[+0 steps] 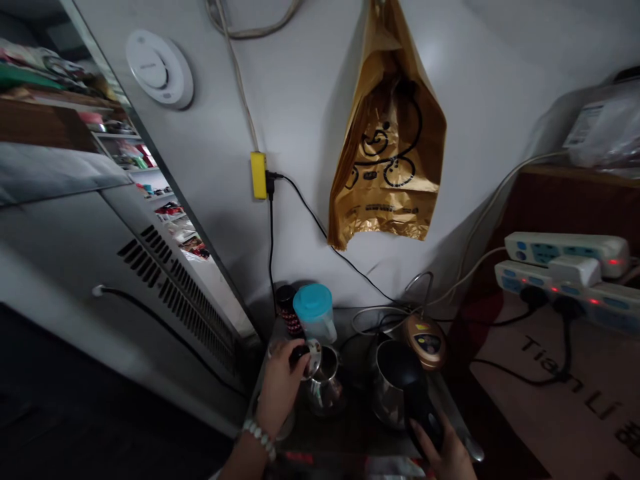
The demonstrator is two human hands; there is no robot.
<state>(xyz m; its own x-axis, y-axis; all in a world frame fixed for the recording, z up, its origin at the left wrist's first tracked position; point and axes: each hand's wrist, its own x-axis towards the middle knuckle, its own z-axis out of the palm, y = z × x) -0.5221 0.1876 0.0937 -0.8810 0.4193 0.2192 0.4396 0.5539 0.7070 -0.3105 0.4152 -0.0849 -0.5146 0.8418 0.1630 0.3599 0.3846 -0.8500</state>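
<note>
Presently, my left hand (pixel 281 387) is closed around a small dark knob, lifting the round lid (pixel 311 355) tilted just above the mouth of a small steel cup (pixel 325 387). A beaded bracelet (pixel 260 439) sits on that wrist. My right hand (pixel 445 453) is closed on the black handle (pixel 425 413) of the steel kettle (pixel 393 387), which stands on the dark surface (pixel 350 433) just right of the cup. The kettle's lid (pixel 425 341), brownish with a printed label, is hinged back and stands open, so the dark interior shows.

Behind the cup, against the wall, stand a clear jug with a teal lid (pixel 315 312) and, touching its left side, a dark canister with red print (pixel 287 310). Coiled cable (pixel 380 320) lies on the surface behind the kettle.

On the wall, a golden plastic bag (pixel 387 147) hangs above the kettle. A yellow plug block (pixel 258 175) is fixed to its left, with a black cord (pixel 271 247) dropping from it toward the surface. A white round fitting (pixel 159 68) sits higher on the left.

To the right, two white power strips (pixel 565 263) with blue sockets and red lights rest above a cardboard box (pixel 565 393). To the left stands a grey cabinet with vent slots (pixel 175 293). Lighting is dim; finer details of the cup's contents cannot be made out.
</note>
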